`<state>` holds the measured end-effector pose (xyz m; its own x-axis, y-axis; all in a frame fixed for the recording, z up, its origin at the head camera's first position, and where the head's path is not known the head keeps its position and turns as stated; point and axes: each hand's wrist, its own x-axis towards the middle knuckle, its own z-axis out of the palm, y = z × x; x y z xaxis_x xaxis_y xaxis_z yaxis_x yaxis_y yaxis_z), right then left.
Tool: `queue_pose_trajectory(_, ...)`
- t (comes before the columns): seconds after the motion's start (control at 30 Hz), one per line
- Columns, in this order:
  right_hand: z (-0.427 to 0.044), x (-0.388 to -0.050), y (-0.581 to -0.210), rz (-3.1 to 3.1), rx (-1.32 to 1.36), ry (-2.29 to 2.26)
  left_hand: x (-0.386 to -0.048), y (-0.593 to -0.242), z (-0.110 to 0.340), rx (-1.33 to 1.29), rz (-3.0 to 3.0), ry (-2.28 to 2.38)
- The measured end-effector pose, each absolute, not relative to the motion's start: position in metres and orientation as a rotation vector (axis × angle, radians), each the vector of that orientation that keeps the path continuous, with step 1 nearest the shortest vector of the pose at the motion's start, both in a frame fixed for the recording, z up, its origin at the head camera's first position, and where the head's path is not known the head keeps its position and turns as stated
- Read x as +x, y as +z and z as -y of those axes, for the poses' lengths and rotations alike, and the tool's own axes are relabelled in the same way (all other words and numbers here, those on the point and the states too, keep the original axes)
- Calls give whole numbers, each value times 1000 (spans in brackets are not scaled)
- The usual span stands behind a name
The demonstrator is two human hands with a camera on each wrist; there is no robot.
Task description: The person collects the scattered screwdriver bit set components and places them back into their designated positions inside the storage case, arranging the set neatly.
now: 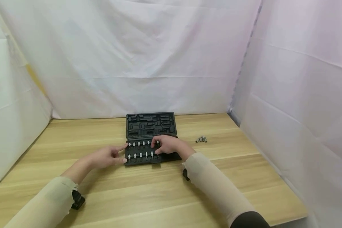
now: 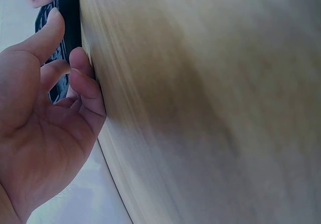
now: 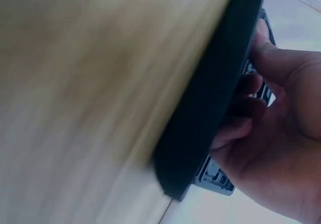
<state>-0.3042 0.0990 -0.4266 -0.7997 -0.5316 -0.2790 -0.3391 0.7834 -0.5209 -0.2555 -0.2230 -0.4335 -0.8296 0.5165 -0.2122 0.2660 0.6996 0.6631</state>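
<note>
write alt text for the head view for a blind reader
A person's left hand touches the left edge of an open black socket case while the right hand is over its two rows of metal sockets. Loose sockets lie on the wooden table to the right; white fabric hangs behind.

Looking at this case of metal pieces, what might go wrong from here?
The right hand is over the rows of metal pieces, so it might knock one loose. The left hand touches the left edge of the case; a stray push might slide it. The loose pieces on the table lie near the right sleeve, which might scatter them with a sweep.
</note>
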Motion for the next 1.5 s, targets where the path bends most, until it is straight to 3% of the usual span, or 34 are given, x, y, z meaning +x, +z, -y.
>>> queue_pose_trajectory(0.43, -121, -308, -434, -2548, -787, -802, -251, -433, 226, 570, -2524, 927)
queue_pose_trajectory(1.03, -259, -326, -417, -2677, -550, -1079, -252, -434, 225, 589, -2522, 940)
queue_pose_trajectory(1.5, -321, -330, -432, -2774, -509, -982, -252, -436, 225, 582, -2517, 964)
